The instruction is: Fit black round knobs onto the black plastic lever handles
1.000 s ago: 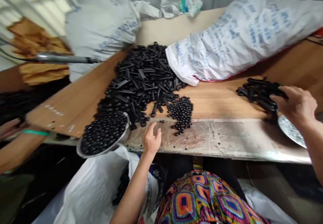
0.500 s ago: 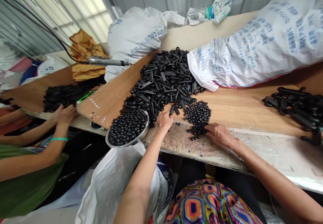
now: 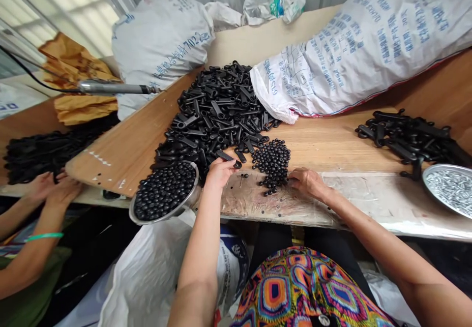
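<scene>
My left hand [image 3: 220, 172] is closed on a black plastic lever-shaped piece [image 3: 225, 156], whose ringed end points right past my fingertips. Just behind it rises a big pile of similar black pieces [image 3: 217, 105]. My right hand [image 3: 309, 182] rests at the right edge of a spread of small black beads [image 3: 271, 160], its fingers curled together. Whether a bead is between those fingertips is hidden. Left of my left hand, a metal bowl [image 3: 195, 189] full of larger, shiny black beads [image 3: 162, 189] sits at the table's front edge.
A white printed sack [image 3: 332, 66] lies at back right; another [image 3: 162, 42] stands behind the wooden divider [image 3: 121, 145]. A grey power screwdriver [image 3: 114, 88] hangs above it. At right are more black pieces [image 3: 413, 140] and a bowl of metal pins [image 3: 450, 187]. A co-worker's hands [image 3: 55, 189] are at far left.
The view has swung right, bringing the bowl of metal pins into sight. My left hand now holds a black lever-shaped piece lifted from the pile's front. My right hand stays by the beads.
</scene>
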A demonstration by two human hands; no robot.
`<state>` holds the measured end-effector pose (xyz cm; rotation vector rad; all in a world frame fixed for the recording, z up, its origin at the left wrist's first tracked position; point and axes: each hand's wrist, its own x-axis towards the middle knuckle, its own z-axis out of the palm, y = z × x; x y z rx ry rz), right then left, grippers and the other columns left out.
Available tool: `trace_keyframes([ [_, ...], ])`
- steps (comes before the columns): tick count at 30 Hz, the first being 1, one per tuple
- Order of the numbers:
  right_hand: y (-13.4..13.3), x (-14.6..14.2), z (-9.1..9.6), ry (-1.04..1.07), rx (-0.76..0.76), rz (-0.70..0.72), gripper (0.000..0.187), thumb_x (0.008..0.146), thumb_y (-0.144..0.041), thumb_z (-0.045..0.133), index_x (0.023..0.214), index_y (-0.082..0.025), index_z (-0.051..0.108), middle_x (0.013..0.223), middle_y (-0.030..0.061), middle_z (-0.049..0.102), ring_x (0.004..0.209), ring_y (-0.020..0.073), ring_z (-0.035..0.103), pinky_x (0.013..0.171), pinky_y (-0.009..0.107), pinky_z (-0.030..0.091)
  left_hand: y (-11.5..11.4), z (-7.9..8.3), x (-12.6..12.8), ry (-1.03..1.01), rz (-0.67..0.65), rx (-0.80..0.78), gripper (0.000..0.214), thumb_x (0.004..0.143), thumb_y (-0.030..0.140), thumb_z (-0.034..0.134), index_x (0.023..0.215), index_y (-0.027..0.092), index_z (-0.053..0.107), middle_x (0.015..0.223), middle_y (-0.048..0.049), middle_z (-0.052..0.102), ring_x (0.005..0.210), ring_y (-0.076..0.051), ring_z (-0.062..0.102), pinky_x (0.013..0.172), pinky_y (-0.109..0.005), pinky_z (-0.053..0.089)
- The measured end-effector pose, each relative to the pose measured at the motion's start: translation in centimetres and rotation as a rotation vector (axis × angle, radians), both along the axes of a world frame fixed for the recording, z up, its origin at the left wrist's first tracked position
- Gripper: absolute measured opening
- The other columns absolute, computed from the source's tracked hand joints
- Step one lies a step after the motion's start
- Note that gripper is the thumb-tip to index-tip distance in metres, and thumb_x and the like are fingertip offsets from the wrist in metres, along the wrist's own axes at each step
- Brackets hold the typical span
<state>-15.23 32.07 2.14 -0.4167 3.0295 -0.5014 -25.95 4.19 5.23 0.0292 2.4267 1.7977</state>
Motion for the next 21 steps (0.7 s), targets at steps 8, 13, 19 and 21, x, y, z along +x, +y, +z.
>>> trace_keyframes([
  [8,-2.8,0.2,-0.1,-0.017,0.087,-0.091,0.017,0.08,-0.026,0.049,0.08,-0.016,0.063,0.086,0.009,0.065,0.085,0.0204,0.058,0.066,0.024,0.034,4.6,0.5,7.1,-0.201,0.028,0.66,0.022,0.06,0.03,0.065,0.066,0.011,0.056,0.061,-0.0031,0.06,0.06,-0.015,0.059,0.046,-0.021,0.041],
  [13,-3.6,0.1,-0.3,-0.021,0.089,-0.152,0.02,0.082,-0.026,0.047,0.082,-0.012,0.062,0.087,0.0152,0.065,0.083,0.0235,0.06,0.065,0.026,0.036,6.0,0.5,9.8,-0.224,-0.173,0.752,0.022,0.068,0.035,0.059,0.07,0.014,0.053,0.051,0.0013,0.053,0.047,-0.013,0.053,0.046,-0.024,0.039],
  [19,-2.3,1.3,0.4,-0.055,-0.433,-0.149,0.023,0.078,-0.031,0.05,0.088,-0.016,0.064,0.076,0.0051,0.065,0.069,0.0179,0.059,0.06,0.025,0.04,6.7,0.6,10.8,-0.268,-0.288,0.809,0.045,0.073,0.049,0.047,0.093,0.01,0.056,0.055,-0.0023,0.055,0.04,-0.01,0.044,0.04,-0.022,0.026],
  [21,-1.9,2.4,0.7,-0.109,-0.886,-0.175,0.026,0.071,-0.032,0.058,0.089,-0.015,0.064,0.074,0.003,0.064,0.063,0.0153,0.056,0.058,0.025,0.043,7.2,0.3,11.1,-0.314,-0.301,0.877,0.051,0.075,0.051,0.041,0.098,0.008,0.056,0.059,-0.005,0.057,0.045,-0.012,0.047,0.042,-0.023,0.029],
])
